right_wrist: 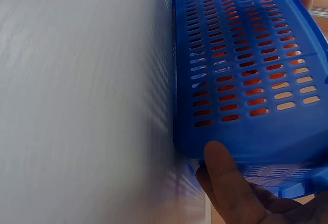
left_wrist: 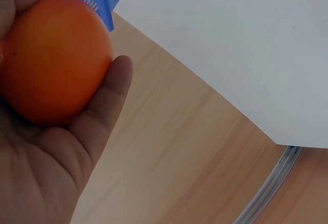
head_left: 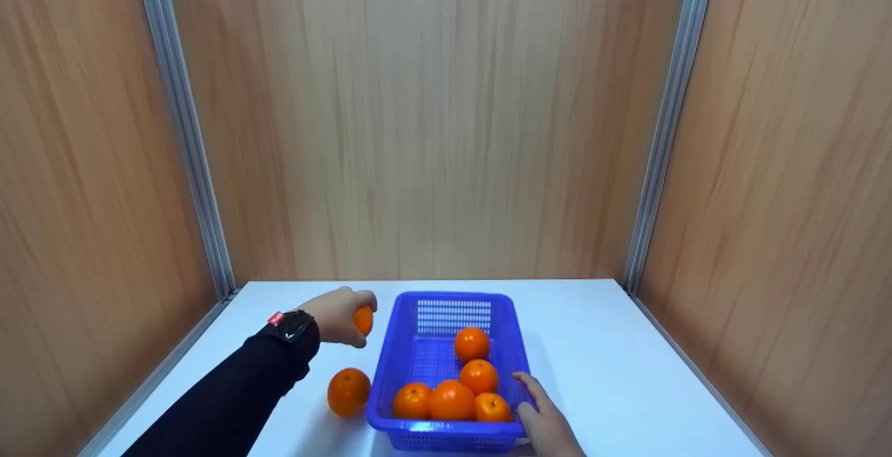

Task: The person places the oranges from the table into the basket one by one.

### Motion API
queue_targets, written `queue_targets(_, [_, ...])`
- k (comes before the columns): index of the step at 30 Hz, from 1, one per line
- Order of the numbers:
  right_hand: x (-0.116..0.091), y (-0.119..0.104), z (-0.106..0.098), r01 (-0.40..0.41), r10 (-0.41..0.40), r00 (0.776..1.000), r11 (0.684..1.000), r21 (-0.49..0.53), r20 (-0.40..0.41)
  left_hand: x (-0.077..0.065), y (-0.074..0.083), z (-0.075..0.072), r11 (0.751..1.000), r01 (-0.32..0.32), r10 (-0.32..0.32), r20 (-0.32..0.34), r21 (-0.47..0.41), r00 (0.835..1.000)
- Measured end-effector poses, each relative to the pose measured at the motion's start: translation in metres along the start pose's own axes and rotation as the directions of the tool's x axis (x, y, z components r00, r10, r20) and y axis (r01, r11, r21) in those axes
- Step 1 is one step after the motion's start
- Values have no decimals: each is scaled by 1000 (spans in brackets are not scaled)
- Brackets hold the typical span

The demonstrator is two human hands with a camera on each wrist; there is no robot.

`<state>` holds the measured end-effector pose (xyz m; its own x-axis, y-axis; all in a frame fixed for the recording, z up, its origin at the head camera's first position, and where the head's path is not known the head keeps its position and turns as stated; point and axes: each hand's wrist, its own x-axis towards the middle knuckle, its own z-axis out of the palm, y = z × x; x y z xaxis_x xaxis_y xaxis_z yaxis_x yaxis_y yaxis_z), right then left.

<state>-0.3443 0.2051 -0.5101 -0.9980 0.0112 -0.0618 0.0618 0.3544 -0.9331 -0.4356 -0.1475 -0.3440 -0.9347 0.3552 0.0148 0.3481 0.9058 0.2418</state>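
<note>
My left hand grips an orange beyond the left side of the blue plastic basket. In the left wrist view its fingers and thumb wrap the fruit's sides. My right hand is at the basket's near right corner, its finger and thumb spread apart. One fingertip of it touches the slotted outer wall in the right wrist view. Several oranges lie inside the basket, mostly along its near end, with one orange farther back. Another orange sits on the table just left of the basket.
The white table extends on both sides of the basket. Wood-grain panels enclose the back, left and right, joined by metal corner posts. A dark sleeve and a black wristband cover the left arm.
</note>
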Motion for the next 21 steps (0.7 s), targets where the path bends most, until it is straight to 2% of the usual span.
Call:
queue_targets(7, [0, 0, 0, -14, 14, 1000, 1000, 16, 8, 9, 4, 7, 1000, 16, -17, 5, 3, 1000])
queue_targets(16, [-4, -3, 2, 17, -17, 1000, 1000, 25, -16, 9, 13, 8, 998, -34, 34, -5, 53, 999])
queue_targets(21, [-3, -3, 2, 7, -7, 1000, 1000, 25, -13, 10, 16, 9, 998, -47, 47, 2, 29, 999])
